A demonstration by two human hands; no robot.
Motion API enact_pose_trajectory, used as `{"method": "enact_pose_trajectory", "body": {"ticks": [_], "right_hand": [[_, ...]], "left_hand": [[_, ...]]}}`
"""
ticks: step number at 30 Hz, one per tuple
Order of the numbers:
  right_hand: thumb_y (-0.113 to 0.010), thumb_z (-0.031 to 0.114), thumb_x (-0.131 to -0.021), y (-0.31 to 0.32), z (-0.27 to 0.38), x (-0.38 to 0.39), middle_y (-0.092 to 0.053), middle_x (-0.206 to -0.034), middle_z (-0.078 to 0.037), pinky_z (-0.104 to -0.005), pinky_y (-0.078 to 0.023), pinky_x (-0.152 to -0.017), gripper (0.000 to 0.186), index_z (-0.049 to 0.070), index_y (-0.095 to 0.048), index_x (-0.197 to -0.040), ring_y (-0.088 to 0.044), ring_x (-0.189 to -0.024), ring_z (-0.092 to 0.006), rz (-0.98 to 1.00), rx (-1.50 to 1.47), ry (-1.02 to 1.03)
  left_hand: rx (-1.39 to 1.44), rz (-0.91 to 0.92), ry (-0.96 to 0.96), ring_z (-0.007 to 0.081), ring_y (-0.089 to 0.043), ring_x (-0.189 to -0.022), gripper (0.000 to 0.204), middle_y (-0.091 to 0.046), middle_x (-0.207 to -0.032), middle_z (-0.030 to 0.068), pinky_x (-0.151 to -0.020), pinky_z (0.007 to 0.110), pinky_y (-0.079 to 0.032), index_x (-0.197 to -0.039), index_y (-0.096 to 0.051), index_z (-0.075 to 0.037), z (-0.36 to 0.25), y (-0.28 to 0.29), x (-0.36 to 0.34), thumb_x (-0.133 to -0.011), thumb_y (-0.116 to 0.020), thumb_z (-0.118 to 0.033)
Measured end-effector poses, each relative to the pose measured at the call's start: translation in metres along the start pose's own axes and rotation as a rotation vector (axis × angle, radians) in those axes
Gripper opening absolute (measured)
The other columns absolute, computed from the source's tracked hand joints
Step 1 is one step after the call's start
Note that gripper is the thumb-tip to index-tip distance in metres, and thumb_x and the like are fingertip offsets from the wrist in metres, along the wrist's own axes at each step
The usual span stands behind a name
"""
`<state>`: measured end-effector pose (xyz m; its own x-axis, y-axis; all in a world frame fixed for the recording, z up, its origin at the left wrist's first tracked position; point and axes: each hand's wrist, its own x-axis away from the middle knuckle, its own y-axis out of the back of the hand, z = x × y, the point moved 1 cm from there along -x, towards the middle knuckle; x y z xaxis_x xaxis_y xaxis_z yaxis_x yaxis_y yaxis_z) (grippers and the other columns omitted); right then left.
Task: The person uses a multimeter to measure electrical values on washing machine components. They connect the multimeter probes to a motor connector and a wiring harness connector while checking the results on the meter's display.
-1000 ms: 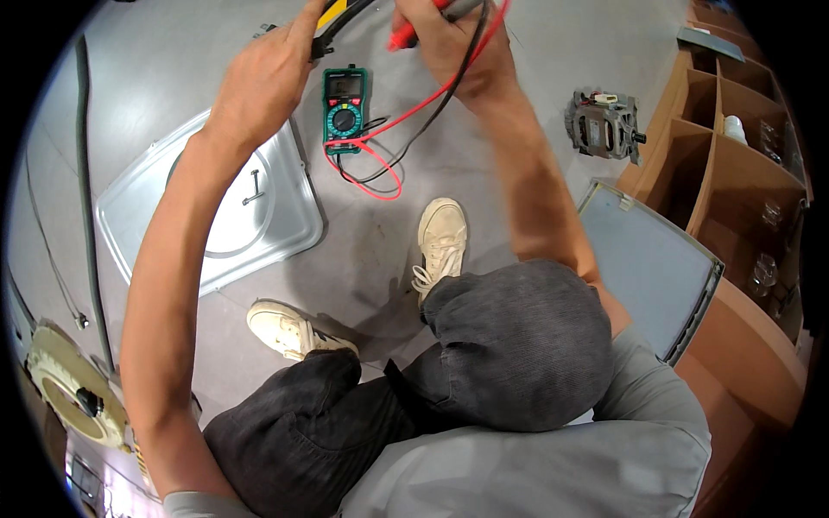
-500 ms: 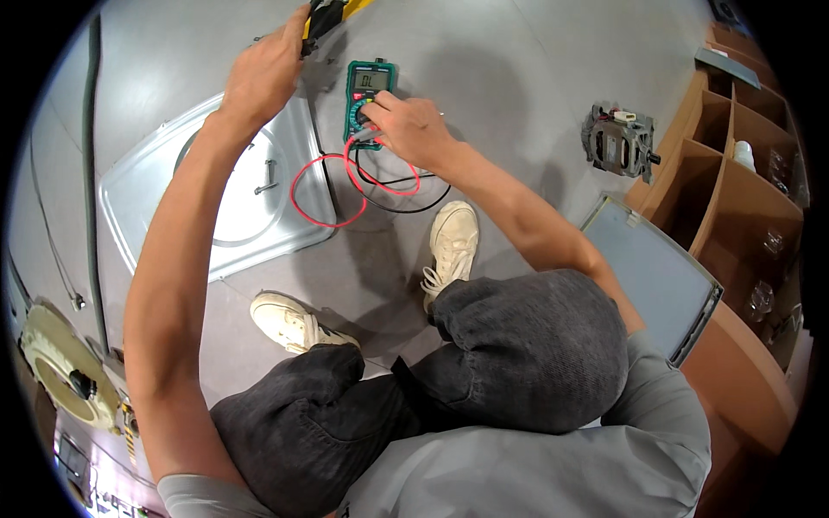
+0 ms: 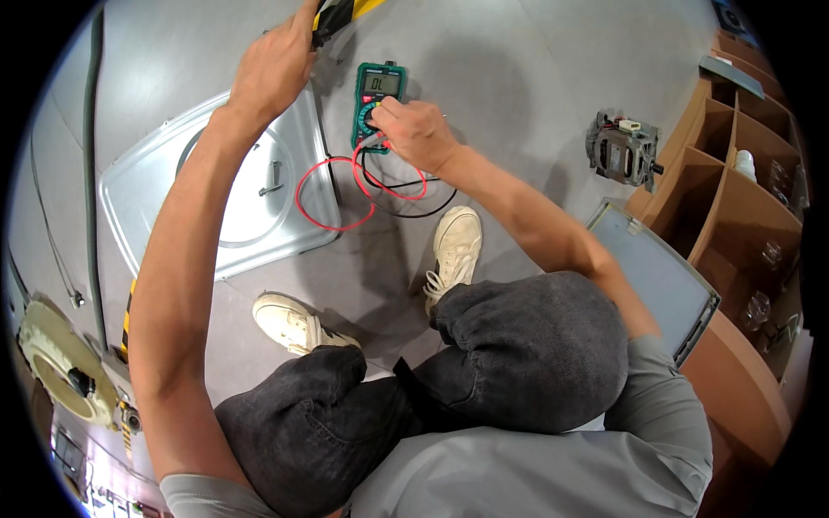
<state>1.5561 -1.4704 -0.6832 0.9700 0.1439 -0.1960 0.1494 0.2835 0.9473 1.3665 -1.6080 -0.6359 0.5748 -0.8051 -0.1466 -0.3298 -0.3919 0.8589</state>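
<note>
A green multimeter (image 3: 380, 86) lies on the floor ahead of my feet, its display lit. My right hand (image 3: 416, 134) is closed over its lower right side, with the fingertips at the round dial. The grey handle of a test probe (image 3: 373, 140) sticks out under these fingers, and a thin tip shows past the back of the hand. A red test lead (image 3: 298, 197) and a black one (image 3: 414, 215) loop below. At the upper edge my left hand (image 3: 275, 69) has curled fingers beside a black and yellow object (image 3: 332, 19); what they hold is hidden.
A pale metal panel (image 3: 298, 246) with bolts (image 3: 272, 177) on it lies left, partly under my left arm. An electric motor (image 3: 623, 148) stands on the right, by brown partitioned bins (image 3: 682, 198) and a grey framed panel (image 3: 648, 268). A dark hose (image 3: 90, 173) runs along the left.
The view has shifted slightly, so the floor things sit a little further right and lower. My left hand reaches a bit further up. My right hand stays at the multimeter's dial.
</note>
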Motion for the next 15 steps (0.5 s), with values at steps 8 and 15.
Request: {"method": "enact_pose_trajectory", "body": {"ticks": [8, 15], "right_hand": [[-0.064, 0.020, -0.083, 0.041, 0.003, -0.006, -0.053, -0.079, -0.007, -0.0355, -0.044, -0.052, 0.016, 0.007, -0.057, -0.080, -0.054, -0.058, -0.0272, -0.145, -0.198, -0.203], [-0.061, 0.022, -0.088, 0.134, -0.005, -0.056, -0.057, -0.072, -0.004, -0.0294, -0.044, -0.056, 0.019, 0.004, -0.063, -0.083, -0.055, -0.062, -0.0164, -0.351, -0.486, -0.313]], "left_hand": [[0.026, 0.046, -0.050, 0.0394, -0.058, -0.089, 0.069, -0.061, -0.096, 0.0201, -0.076, 0.046, -0.046, -0.138, -0.031, -0.009, -0.011, 0.007, 0.011, -0.078, -0.064, -0.003], [0.026, 0.115, -0.100, 0.0381, -0.058, -0.089, 0.074, -0.061, -0.098, 0.0192, -0.076, 0.045, -0.046, -0.141, -0.028, -0.008, -0.025, 0.011, 0.014, -0.077, -0.063, 0.000]]}}
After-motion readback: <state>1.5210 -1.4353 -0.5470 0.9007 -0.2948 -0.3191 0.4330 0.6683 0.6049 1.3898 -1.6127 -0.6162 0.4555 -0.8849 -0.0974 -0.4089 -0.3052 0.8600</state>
